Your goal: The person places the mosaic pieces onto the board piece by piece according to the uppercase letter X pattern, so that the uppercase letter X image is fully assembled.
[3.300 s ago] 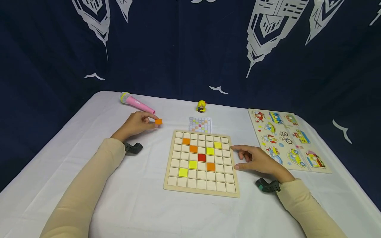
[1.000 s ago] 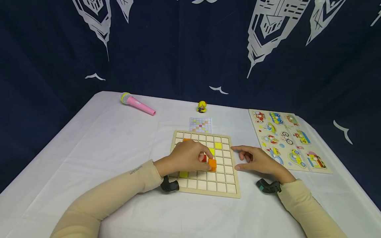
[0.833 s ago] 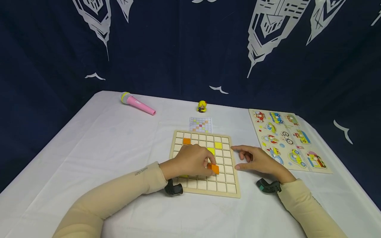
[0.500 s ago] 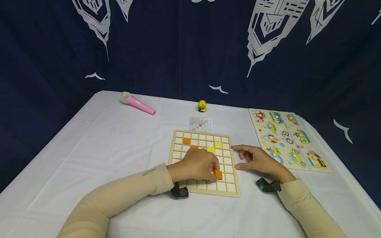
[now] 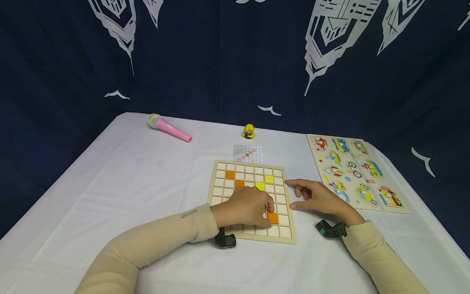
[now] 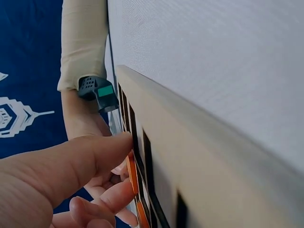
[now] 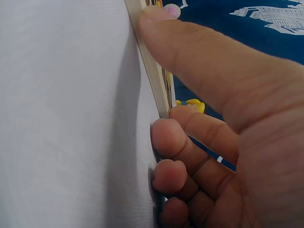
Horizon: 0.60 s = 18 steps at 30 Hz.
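Note:
In the head view my left hand (image 5: 247, 206) reaches over the wooden grid board (image 5: 292, 232). Its thumb and index finger pinch an orange tile (image 5: 273, 218), which lies flat at a cell in the lower right part. The left wrist view shows that orange tile (image 6: 132, 173) between the two fingertips. Further up the board sit two more orange tiles (image 5: 229, 174) and two yellow tiles (image 5: 269, 179); the hand hides the cells under it. My right hand (image 5: 317, 198) rests on the table with thumb and index finger touching the board's right edge, fingers relaxed.
Behind the board lies a small pattern card (image 5: 247, 154), with a yellow-haired figurine (image 5: 248, 131) beyond it. A pink toy microphone (image 5: 170, 128) is at the back left. To the right lies a vehicle picture puzzle (image 5: 346, 190), close to my right hand.
From the table left of the board, my left hand has carried the orange tile right and over the grid, then lowered it flat at a lower-right cell. The right hand has stayed put.

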Tool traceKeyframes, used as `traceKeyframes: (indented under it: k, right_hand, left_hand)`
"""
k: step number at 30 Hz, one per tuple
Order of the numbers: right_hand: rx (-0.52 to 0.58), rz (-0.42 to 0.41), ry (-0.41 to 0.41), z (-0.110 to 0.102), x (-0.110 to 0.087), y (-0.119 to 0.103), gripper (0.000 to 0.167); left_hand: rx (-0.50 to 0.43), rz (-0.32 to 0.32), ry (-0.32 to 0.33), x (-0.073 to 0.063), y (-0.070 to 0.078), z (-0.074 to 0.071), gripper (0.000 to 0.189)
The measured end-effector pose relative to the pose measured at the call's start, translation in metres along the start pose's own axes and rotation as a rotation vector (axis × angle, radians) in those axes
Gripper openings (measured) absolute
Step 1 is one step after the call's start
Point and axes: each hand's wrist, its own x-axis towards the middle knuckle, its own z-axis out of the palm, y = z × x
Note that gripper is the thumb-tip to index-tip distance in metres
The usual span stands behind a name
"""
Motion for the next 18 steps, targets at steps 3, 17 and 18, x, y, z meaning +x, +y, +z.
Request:
traceKeyframes:
  k: [3,17,18]
  right_hand:
    - [0.002,0.004,-0.001,0.0,0.0,-0.001,0.067]
    - [-0.019,0.018,-0.005,0.002,0.001,0.0,0.066]
    - [-0.019,0.017,-0.01,0.002,0.001,0.0,0.065]
  left_hand:
    - [0.005,0.002,-0.011,-0.001,0.0,0.0,0.024]
    - [-0.15,0.049,0.132,-0.026,-0.043,-0.015,0.013]
    - [-0.155,0.044,0.147,-0.03,-0.048,-0.015,0.014]
